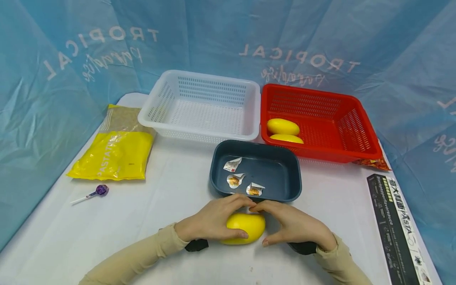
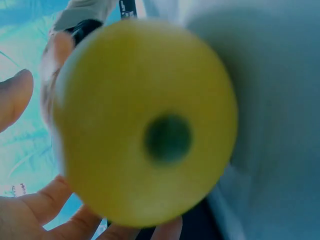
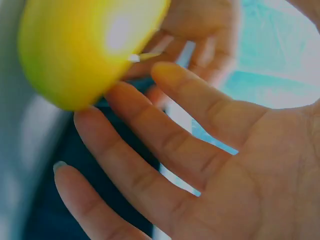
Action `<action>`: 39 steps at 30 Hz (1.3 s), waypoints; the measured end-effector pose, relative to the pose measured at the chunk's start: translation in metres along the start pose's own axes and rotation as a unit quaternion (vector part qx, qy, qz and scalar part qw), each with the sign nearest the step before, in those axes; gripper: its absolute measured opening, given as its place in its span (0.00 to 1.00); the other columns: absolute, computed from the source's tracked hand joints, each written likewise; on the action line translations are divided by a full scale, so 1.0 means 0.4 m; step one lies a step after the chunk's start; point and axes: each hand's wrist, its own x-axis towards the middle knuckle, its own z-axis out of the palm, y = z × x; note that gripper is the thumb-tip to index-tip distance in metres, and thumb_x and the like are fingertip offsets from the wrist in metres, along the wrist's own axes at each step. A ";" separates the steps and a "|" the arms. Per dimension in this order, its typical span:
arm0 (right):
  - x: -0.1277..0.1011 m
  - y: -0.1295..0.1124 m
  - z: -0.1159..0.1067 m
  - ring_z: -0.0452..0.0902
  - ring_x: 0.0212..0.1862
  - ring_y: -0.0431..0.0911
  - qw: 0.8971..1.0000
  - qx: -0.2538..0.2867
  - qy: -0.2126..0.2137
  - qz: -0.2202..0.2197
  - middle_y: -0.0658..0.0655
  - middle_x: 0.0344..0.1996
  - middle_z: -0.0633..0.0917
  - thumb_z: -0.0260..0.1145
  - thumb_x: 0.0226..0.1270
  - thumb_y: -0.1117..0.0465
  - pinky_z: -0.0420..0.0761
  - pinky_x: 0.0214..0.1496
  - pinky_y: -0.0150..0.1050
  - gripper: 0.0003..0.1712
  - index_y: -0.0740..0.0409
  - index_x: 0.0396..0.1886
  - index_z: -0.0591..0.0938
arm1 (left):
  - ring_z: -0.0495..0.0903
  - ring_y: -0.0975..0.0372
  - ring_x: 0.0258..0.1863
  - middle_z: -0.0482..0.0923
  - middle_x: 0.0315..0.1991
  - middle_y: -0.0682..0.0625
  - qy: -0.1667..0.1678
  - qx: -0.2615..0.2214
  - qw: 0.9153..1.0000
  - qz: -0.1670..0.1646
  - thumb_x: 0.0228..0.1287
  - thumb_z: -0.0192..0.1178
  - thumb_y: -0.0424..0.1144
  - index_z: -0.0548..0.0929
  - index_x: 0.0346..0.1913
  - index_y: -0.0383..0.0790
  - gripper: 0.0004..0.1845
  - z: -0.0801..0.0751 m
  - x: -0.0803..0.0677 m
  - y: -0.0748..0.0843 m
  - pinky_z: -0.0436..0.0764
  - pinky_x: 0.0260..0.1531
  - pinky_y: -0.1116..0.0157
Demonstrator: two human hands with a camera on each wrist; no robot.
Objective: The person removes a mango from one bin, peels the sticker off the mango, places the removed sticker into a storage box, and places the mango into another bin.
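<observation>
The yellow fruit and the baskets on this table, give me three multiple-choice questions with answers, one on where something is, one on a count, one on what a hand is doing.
1. Where do the small packets lie?
A. in the white basket
B. in the dark blue tray
C. on the yellow bag

2. How many yellow fruits sit in the red basket?
A. none
B. two
C. four

3. What is the left hand doing?
A. gripping a yellow fruit
B. holding the lollipop
C. resting flat on the black box

Answers: 1 B, all three lie on the floor of the dark blue tray. 2 B, two lie at its left side. 3 A, its fingers curl round the yellow fruit while the right hand touches it with straighter fingers.
</observation>
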 end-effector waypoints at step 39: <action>0.001 0.037 -0.192 0.76 0.60 0.53 0.989 -0.002 0.140 0.052 0.55 0.59 0.79 0.77 0.51 0.53 0.76 0.61 0.56 0.39 0.52 0.64 0.73 | 0.67 0.62 0.68 0.65 0.71 0.56 -0.097 0.031 0.993 0.056 0.53 0.70 0.51 0.68 0.69 0.54 0.38 0.043 -0.004 -0.013 0.72 0.65 0.61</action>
